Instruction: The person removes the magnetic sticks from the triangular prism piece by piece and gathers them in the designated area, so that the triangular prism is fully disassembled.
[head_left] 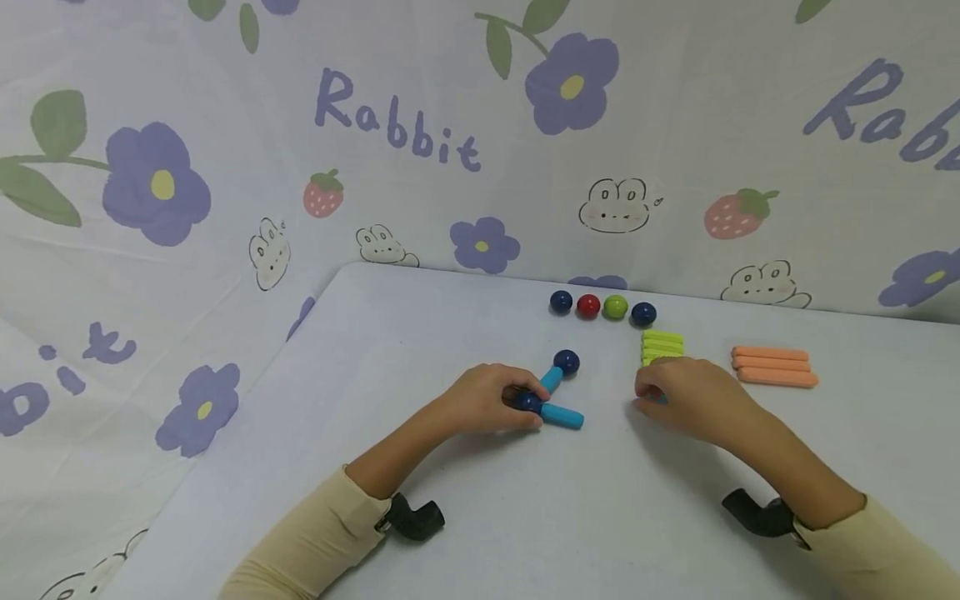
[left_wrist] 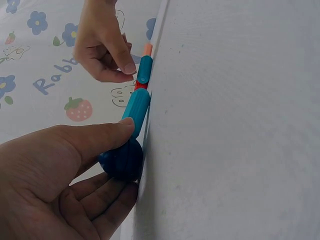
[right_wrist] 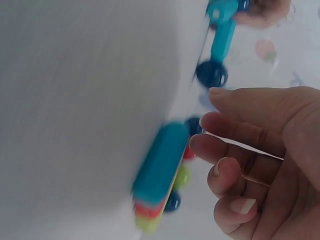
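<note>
My left hand grips a dark blue ball between thumb and fingers, low over the white table. Two light blue sticks run out from this ball in a V: one stick points right, the other leads to a second dark blue ball. To the right, my right hand hovers near the stacked lime sticks. In the right wrist view its thumb and fingers stand apart around nothing, beside a loose light blue stick. Red sticks show behind that one; the head view hides them behind the hand.
A row of balls lies at the back: dark blue, red, lime and another dark blue. Several orange sticks lie right of the lime ones. A printed cloth hangs behind the white table.
</note>
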